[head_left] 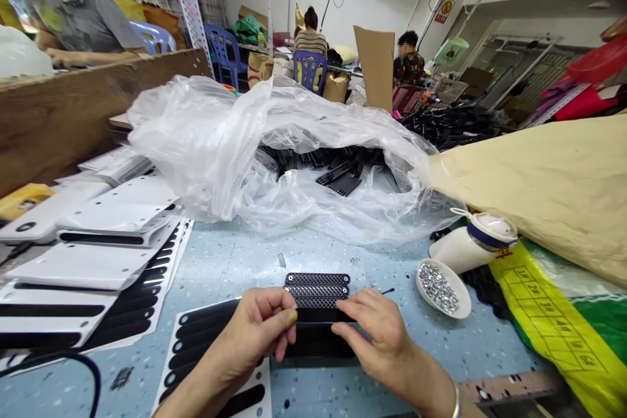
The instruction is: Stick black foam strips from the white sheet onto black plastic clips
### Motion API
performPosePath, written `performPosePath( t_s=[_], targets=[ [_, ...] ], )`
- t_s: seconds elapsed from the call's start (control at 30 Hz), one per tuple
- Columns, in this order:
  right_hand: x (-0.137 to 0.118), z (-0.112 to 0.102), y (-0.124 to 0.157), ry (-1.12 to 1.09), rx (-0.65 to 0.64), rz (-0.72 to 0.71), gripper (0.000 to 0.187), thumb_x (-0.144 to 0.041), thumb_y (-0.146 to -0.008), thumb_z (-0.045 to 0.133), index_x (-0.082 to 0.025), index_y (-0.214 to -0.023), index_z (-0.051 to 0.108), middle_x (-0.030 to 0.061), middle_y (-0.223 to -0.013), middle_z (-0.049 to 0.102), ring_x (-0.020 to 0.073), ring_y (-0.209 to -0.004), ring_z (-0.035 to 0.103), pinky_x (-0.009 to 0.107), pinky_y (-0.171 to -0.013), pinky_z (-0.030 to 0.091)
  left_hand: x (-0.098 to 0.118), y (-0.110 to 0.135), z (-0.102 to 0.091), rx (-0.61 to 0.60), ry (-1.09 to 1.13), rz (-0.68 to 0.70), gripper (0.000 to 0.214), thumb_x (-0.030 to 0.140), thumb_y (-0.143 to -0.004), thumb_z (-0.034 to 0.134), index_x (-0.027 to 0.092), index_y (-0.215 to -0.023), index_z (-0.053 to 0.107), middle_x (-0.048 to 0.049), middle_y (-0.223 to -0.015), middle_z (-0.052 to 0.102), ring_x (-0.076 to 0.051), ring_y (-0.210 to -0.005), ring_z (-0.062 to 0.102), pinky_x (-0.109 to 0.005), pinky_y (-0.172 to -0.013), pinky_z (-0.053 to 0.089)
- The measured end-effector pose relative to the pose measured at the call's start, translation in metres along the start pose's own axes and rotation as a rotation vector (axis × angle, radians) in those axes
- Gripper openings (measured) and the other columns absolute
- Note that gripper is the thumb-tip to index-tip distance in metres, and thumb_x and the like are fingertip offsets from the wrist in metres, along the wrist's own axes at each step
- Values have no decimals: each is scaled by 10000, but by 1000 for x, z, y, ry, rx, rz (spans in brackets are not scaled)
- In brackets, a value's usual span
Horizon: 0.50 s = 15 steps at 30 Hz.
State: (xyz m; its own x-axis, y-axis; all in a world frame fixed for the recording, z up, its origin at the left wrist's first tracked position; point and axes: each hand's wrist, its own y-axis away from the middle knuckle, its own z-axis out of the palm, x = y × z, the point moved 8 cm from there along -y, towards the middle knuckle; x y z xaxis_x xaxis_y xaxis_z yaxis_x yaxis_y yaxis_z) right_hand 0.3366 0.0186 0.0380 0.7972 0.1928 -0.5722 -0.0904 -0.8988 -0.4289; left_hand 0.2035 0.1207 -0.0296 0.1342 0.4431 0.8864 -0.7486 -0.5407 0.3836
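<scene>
My left hand (259, 330) and my right hand (379, 333) meet over a flat black piece (318, 336) on the blue speckled table (230, 261). Both hands pinch its edges, fingers curled. Just beyond the fingertips lie three black textured strips (317, 290) stacked side by side. Under my left wrist lies a white backing sheet with black sticker strips (196, 339).
A big clear plastic bag (206, 144) holds several black parts (337, 176). Sticker sheets (88, 274) pile at the left. A white bowl of small shiny rivets (441, 287) and a white tool (470, 241) sit at right, beside a tan sack (548, 183). Other people work behind.
</scene>
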Motion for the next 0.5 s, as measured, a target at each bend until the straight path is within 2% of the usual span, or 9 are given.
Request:
performPosePath(
  t_s=[0.1,0.17,0.27,0.37,0.43,0.5],
  targets=[
    [8,2,3,-117,-4,88,165,-197,-877,654,-195,-1012,748,53,-756,656,190,-662,608,329,-585,494,-1,-1,-2,16,-49,9,328,441,-737,720,143,-647,615,2,-491,615,-52,-327,460,-164,-363,184],
    [15,0,4,-191,24,153,147,-193,-851,680,-198,-973,761,36,-722,638,178,-638,607,312,-571,489,-1,-2,-8,50,-113,13,308,436,-715,727,134,-716,663,1,-502,621,-69,-330,477,-172,-360,237],
    [34,-6,8,-254,79,254,113,-193,-823,695,-194,-904,774,22,-681,634,169,-618,605,301,-565,478,6,0,-29,193,-236,80,315,395,-706,721,134,-881,706,21,-525,615,-99,-370,502,-207,-401,353],
    [61,-3,19,-323,39,403,81,-206,-754,746,-189,-825,781,18,-660,649,165,-601,599,285,-545,464,24,4,-45,324,-554,268,189,341,-728,687,164,-792,703,30,-530,588,-127,-475,541,-235,-492,415],
    [76,4,28,-353,-3,489,80,-207,-715,766,-183,-790,783,22,-657,664,166,-598,601,279,-542,463,28,4,-46,320,-789,342,135,307,-733,661,176,-740,692,26,-543,594,-139,-517,556,-242,-524,420],
    [84,8,34,-349,3,527,89,-198,-702,766,-176,-787,784,32,-672,683,172,-616,617,283,-568,482,25,0,-45,288,-935,346,146,297,-731,641,177,-782,707,24,-553,608,-148,-519,567,-249,-530,425]
  ],
)
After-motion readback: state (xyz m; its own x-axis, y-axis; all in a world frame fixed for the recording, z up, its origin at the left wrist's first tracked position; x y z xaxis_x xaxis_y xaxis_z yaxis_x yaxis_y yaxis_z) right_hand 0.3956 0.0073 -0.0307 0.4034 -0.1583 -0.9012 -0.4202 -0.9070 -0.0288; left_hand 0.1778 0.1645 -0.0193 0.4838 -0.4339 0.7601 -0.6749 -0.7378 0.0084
